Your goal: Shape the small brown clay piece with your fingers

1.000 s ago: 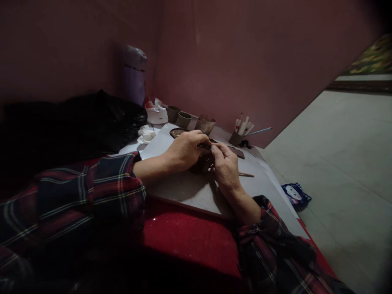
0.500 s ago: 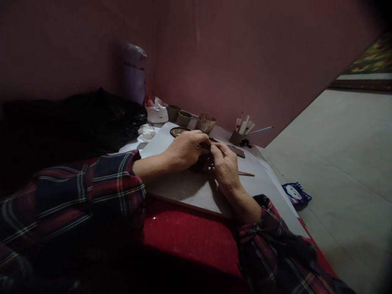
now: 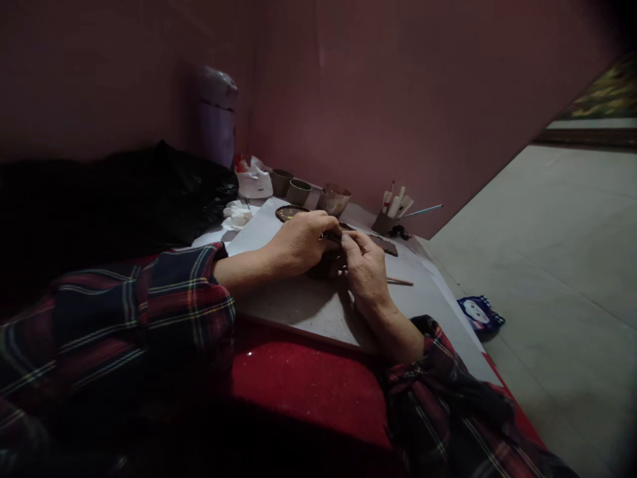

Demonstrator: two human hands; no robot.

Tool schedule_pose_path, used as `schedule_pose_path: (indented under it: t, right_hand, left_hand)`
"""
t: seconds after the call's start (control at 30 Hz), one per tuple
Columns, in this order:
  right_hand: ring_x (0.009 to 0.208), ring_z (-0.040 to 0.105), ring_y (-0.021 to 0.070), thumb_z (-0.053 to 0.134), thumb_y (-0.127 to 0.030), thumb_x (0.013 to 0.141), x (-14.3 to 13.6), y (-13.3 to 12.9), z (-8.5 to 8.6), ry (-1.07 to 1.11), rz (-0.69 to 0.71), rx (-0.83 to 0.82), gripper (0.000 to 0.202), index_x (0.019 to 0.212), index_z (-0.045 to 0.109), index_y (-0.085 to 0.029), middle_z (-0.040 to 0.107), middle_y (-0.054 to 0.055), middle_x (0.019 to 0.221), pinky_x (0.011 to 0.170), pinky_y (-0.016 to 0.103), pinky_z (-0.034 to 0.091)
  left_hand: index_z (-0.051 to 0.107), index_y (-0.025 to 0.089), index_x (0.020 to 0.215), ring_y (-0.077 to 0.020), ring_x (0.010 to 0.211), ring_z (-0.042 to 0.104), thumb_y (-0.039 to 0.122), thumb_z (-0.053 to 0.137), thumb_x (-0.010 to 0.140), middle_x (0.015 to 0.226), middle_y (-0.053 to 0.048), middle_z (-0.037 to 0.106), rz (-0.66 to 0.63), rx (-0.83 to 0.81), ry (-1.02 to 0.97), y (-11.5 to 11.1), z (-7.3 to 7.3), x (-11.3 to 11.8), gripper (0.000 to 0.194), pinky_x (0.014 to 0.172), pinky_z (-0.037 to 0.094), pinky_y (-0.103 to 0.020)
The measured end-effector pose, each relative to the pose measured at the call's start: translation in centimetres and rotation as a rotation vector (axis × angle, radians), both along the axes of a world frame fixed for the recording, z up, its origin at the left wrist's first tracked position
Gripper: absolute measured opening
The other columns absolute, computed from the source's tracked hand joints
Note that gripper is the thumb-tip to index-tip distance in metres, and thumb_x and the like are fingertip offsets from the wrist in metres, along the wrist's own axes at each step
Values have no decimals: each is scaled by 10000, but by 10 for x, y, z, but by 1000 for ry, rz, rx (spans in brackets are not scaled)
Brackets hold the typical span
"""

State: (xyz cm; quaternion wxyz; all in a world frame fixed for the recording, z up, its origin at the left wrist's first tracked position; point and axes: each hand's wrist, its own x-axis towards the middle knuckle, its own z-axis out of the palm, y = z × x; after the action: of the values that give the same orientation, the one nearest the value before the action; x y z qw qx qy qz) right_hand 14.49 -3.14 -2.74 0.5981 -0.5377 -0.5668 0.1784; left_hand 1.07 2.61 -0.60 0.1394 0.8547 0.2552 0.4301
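Both hands meet over a pale board [image 3: 298,309], working at a dark brown, clay-like piece [image 3: 326,267] that they mostly hide. My left hand [image 3: 301,242] arches over it from the left, its fingers curled down and closed on the dark material. From the right, my right hand [image 3: 365,269] pinches thumb against fingers at the piece's upper edge; what lies in the pinch is too small to make out. A thin wooden stick [image 3: 401,282] pokes out beside the right hand. Behind the left hand lies a dark round dish [image 3: 289,213] with yellowish specks.
Along the wall stand small cups [image 3: 299,192], a brown-stained clear cup [image 3: 334,199] and a holder of tools [image 3: 385,222]. A flat brown slab [image 3: 383,245] lies behind the right hand. Crumpled tissue [image 3: 237,216] and a black plastic bag [image 3: 164,192] are at left.
The hands keep nearly the same pose around the dark piece. Only a very slight shift of the whole view shows.
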Motion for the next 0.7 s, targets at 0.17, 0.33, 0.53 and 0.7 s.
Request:
schedule_pose_path:
  t: [0.17,0.33,0.53,0.7]
  right_hand:
    - [881,590,199,523,-418,845,0,1,0,-4,1,1,243,843,632,-200,657,47,878,768,337,489]
    - [797,578,183,526,-429,841,0,0,1,-4,-3,-18,253,845,635,-201,646,37,836,704,317,480]
    - [728,559,163,522,-441,844,-1,0,1,-17,-22,-24,267,836,634,-199,636,20,793,673,299,458]
    - [793,570,174,510,-424,846,0,0,1,-44,-18,-18,270,841,636,-185,642,32,832,749,318,444]
  left_hand:
    - [745,132,885,-163,827,655,59,701,758,878,-51,724,4,-1,11,0,0,0,152,782,505,-277]
    - [746,137,900,-169,834,661,65,691,759,896,-56,728,11,1,25,0,0,0,168,800,515,-294]
    - [746,143,907,-174,848,667,79,670,775,909,-58,733,12,8,31,0,0,0,165,808,521,-302]
    - [749,139,930,-184,867,664,95,671,784,928,-68,734,14,-9,57,0,0,-1,172,831,516,-311]
